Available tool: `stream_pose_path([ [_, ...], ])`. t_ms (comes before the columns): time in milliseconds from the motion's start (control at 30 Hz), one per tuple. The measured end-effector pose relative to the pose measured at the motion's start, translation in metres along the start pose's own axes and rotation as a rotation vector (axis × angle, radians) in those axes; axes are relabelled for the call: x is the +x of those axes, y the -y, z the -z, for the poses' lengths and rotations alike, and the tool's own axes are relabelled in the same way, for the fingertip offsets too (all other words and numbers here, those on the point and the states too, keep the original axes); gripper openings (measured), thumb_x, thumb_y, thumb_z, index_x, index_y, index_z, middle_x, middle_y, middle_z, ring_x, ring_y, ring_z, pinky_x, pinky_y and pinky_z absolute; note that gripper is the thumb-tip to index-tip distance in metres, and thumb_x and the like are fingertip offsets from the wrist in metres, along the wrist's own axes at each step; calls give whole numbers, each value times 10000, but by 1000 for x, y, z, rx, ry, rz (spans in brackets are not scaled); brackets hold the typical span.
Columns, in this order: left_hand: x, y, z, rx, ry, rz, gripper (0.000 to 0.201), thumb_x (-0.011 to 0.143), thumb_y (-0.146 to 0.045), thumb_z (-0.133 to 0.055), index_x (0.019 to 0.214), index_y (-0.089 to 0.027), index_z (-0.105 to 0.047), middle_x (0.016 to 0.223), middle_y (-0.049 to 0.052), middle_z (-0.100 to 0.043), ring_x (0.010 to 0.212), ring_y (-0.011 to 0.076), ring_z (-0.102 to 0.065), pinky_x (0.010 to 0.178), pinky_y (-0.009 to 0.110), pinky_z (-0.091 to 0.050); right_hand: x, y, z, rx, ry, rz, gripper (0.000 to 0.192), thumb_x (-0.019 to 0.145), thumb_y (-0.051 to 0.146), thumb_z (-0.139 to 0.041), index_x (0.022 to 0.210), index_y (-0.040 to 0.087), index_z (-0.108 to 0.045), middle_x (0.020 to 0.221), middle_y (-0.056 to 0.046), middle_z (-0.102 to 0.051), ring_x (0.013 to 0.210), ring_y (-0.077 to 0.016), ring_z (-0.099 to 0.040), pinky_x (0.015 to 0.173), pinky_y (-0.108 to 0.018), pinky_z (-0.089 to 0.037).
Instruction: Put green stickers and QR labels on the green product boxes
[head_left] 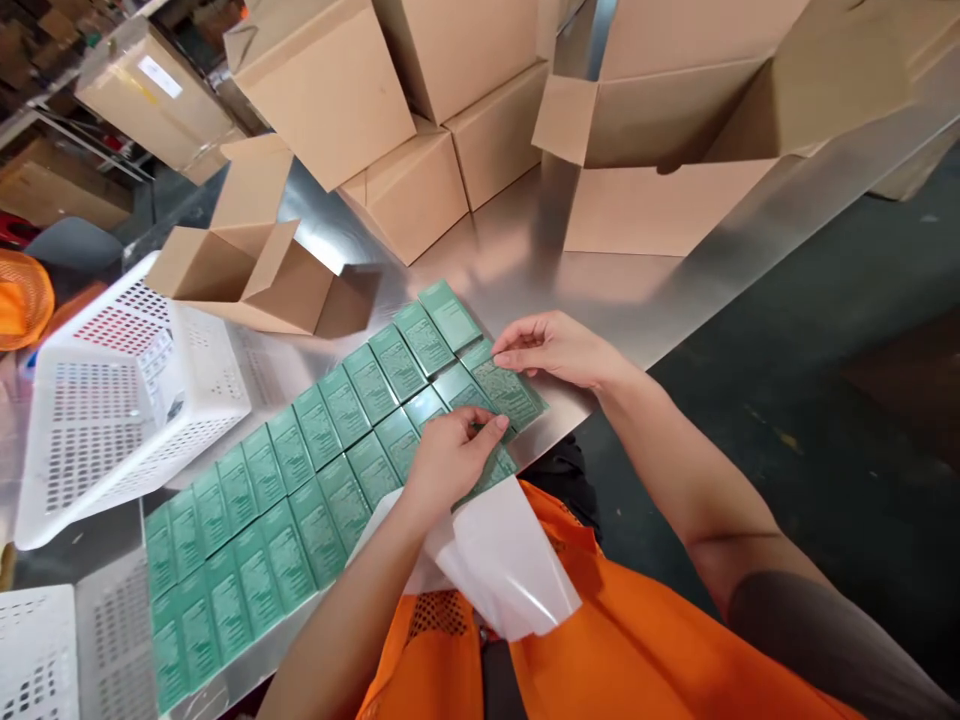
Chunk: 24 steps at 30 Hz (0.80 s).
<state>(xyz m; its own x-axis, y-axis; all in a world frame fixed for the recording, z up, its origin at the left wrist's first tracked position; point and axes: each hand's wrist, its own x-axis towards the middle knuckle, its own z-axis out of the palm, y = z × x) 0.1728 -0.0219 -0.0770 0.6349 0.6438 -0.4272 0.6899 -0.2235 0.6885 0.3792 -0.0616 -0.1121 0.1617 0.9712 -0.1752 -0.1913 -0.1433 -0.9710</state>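
Observation:
Small green boxes (343,405), wrapped or glossy with pale print, lie in two slanting rows across the metal table. My right hand (559,350) is at the right end of the rows, thumb and forefinger pinched at the upper edge of an end box (504,385). Whatever lies between those fingertips is too small to make out. My left hand (456,452) rests over the near row, its fingers curled and thumb against forefinger; what they hold is unclear. Below it, a glossy white sheet (517,560) hangs over the table edge against my orange vest (637,640).
A white perforated basket (217,370) stands left, with part of another (37,650) below it. Behind the rows is a small open carton (292,290). Larger cartons (322,90) are stacked at the back, and a big open carton (667,210) stands at back right.

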Motion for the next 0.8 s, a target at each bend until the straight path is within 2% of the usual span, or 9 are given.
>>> stream_pose_path([
  [233, 8, -9, -14, 31, -42, -11, 323, 872, -420, -574, 625, -212, -582, 511, -29, -541, 486, 143, -458, 530, 281, -289, 0, -8, 3, -12, 12, 22, 245, 650, 347, -835, 811, 186, -742, 642, 25, -626, 577, -93, -522, 488, -211, -406],
  [533, 15, -16, -20, 135, -49, 39, 302, 865, -388, -574, 617, -216, -593, 502, -18, -531, 488, 156, -429, 544, 297, -262, 2, -23, 2, -34, -8, 151, 368, 698, 285, -800, 998, 190, -609, 642, 70, -600, 540, -93, -495, 518, -236, -414],
  [800, 18, -18, -17, 140, -24, 75, 317, 847, -358, -598, 562, -223, -560, 469, -31, -489, 471, 153, -411, 537, 297, -270, 0, -30, 4, -158, -47, 249, 349, 751, 341, -779, 1031, 204, -623, 736, 27, -650, 688, -138, -583, 649, -275, -436],
])
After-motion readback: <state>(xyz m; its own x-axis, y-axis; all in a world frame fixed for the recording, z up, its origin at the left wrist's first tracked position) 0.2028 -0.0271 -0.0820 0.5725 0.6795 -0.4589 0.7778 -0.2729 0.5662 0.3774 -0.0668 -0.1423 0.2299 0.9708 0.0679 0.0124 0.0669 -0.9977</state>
